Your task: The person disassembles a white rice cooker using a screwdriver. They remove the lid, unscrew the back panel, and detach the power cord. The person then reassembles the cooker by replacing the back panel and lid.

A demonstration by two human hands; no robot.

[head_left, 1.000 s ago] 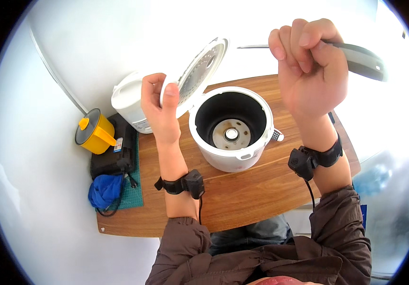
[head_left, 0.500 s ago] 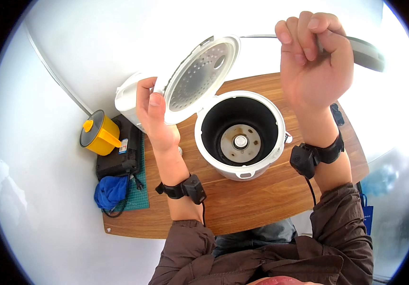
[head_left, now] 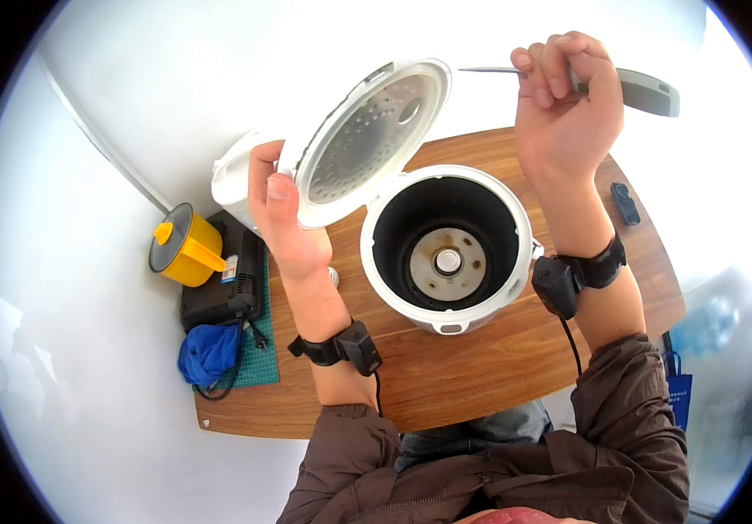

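Note:
The white rice cooker [head_left: 387, 281] stands open on the wooden table, showing a dark interior with a stained metal plate [head_left: 433, 271] at the bottom. Its raised lid [head_left: 367, 144], perforated underside toward me, joins the cooker at the back. My left hand [head_left: 288, 210] grips the lid's left edge with curled fingers. Up at the right, my right hand [head_left: 568, 122] is closed on a grey-handled tool [head_left: 642, 92] whose thin metal shaft points left, above and apart from the cooker. Black devices are strapped to both my wrists.
A second white appliance [head_left: 232, 188] stands behind my left hand. At left, a yellow lidded pot [head_left: 192, 258] sits on a black device [head_left: 223, 306], beside blue cloth [head_left: 205, 354] and a green mat [head_left: 258, 362]. A dark object [head_left: 624, 203] lies right; a blue bag [head_left: 678, 393] hangs below.
The lid has tilted to show more of its underside and moved slightly right, my left hand still on it. My right hand rose, then came slightly down and left with the tool.

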